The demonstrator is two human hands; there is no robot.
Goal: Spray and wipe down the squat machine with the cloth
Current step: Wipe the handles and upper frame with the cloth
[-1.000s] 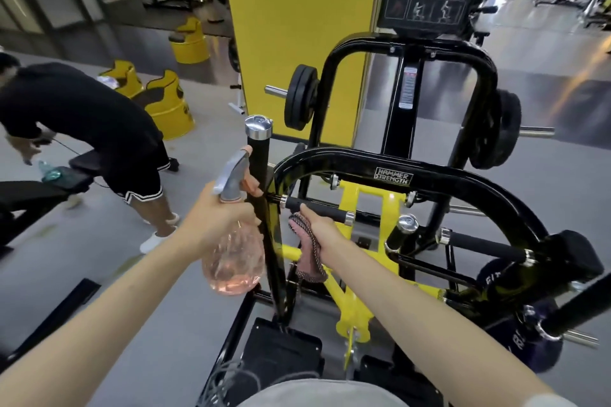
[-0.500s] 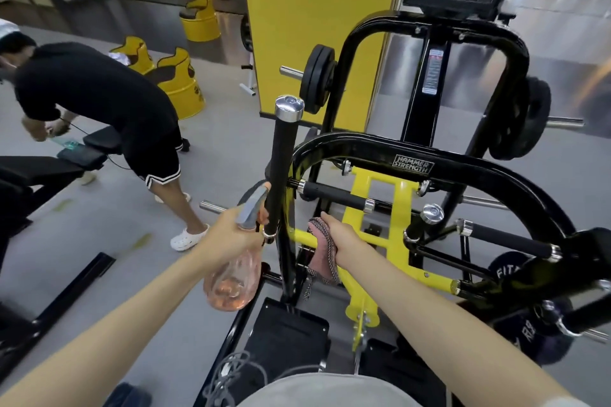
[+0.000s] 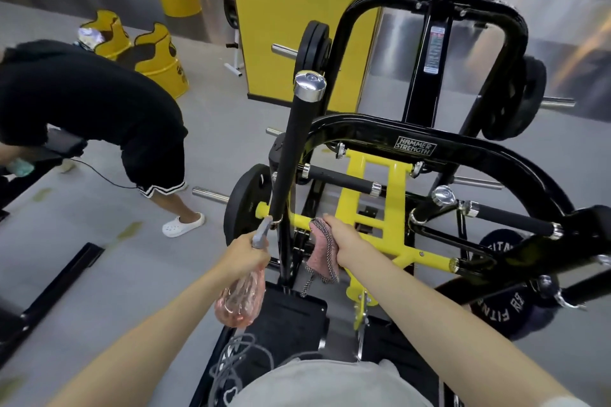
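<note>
Cloth (image 3: 322, 256), pink with a dark edge, hangs from the left side of the right hand (image 3: 344, 241), whose fingers curl round it and hold it against a yellow crossbar (image 3: 408, 255) of the squat machine (image 3: 363, 134). Left of it, the left hand (image 3: 243, 254) grips the neck of a spray bottle (image 3: 241, 299). Its pink body hangs below the fist, with the nozzle just beside the upright black handle (image 3: 291, 158).

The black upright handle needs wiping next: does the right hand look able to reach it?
Probably yes: the right hand holds the cloth beside the upright handle, nothing blocking; the spray bottle in the left hand is left of it.
</note>
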